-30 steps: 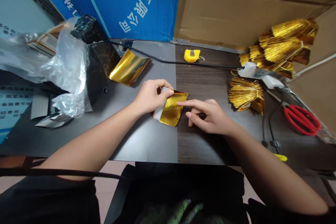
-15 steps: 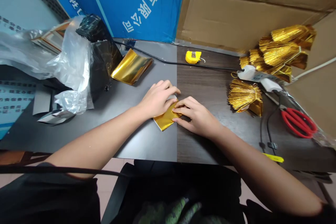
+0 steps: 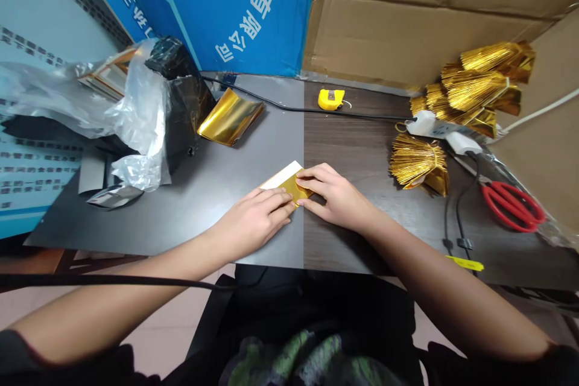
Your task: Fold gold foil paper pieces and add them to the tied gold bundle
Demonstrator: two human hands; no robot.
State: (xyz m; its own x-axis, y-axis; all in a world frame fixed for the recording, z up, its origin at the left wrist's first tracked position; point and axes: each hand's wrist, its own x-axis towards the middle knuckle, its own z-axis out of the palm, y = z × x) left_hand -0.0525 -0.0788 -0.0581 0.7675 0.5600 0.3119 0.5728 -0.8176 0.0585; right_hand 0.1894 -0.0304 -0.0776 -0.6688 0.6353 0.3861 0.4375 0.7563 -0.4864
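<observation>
- Near the front of the dark desk [image 3: 353,136], I have a gold foil sheet with a white strip [image 3: 290,183] lying where the grey surface [image 3: 217,193] meets the wood grain.
- My judgement of the step in hand: flattening or creasing that sheet, with 2 hands at work on it.
- Next, I judge, the move calls for light, even pressure along the gold part and a steady right end, lest the foil skew or wrinkle.
- My left hand [image 3: 257,217] comes in low from the left, palm down, its fingers laid flat and close together over the sheet's near side; it isn't clamped on anything.
- My right hand [image 3: 335,199] reaches in from the right, fingers bent, thumb apart from them, tips touching the sheet's right end; whether they pinch it, I cannot tell.
</observation>
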